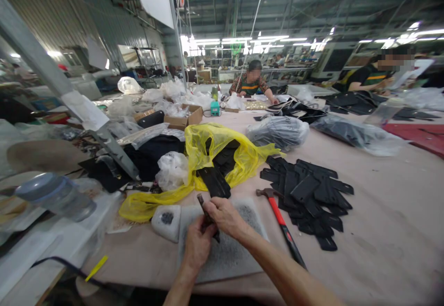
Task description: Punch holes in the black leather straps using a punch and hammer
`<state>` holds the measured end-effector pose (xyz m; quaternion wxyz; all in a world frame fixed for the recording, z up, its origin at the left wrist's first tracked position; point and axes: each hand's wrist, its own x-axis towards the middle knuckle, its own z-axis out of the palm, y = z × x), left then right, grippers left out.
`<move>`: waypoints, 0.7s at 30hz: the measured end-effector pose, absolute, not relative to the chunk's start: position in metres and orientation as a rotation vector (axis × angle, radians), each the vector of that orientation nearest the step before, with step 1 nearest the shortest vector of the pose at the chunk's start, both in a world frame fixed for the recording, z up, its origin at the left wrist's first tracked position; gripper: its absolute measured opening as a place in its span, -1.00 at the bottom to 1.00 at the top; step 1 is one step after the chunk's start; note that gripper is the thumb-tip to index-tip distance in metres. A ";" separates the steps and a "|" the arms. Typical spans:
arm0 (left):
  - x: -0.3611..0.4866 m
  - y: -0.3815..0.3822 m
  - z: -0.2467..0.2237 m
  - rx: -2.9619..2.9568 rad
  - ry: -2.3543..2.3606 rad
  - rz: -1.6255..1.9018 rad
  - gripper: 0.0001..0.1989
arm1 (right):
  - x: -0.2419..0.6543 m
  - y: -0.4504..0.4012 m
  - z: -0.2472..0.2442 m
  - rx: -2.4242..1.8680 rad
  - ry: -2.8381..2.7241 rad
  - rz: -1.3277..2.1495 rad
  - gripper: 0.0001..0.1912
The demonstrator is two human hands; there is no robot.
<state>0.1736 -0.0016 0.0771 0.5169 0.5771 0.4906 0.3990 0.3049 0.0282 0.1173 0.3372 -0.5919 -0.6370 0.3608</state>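
The left hand (197,246) and the right hand (225,214) both grip a dark tool (201,203), tilted between them over a grey slab (239,255). To their right on the worktop (381,213) lie a hammer (278,215) and, farther right, piled black pieces (307,190). Beyond the hands sits a yellow bag (250,160).

two bare hands (227,216), bare wrists (247,235), slender forearms (287,266) bare to view's edge
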 end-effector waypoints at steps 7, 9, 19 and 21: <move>0.160 0.021 0.042 1.612 1.557 1.063 -0.80 | 0.336 0.082 0.099 -2.110 -1.793 0.408 -0.73; 0.157 0.023 0.037 1.623 1.592 1.079 -0.78 | 0.339 0.088 0.090 -2.159 -1.812 0.384 -0.70; 0.157 0.028 0.034 1.652 1.648 1.035 -0.74 | 0.318 0.101 0.077 -2.167 -1.979 0.258 -0.77; 0.156 0.028 0.035 1.658 1.663 1.009 -0.72 | 0.315 0.100 0.080 -2.179 -1.989 0.258 -0.76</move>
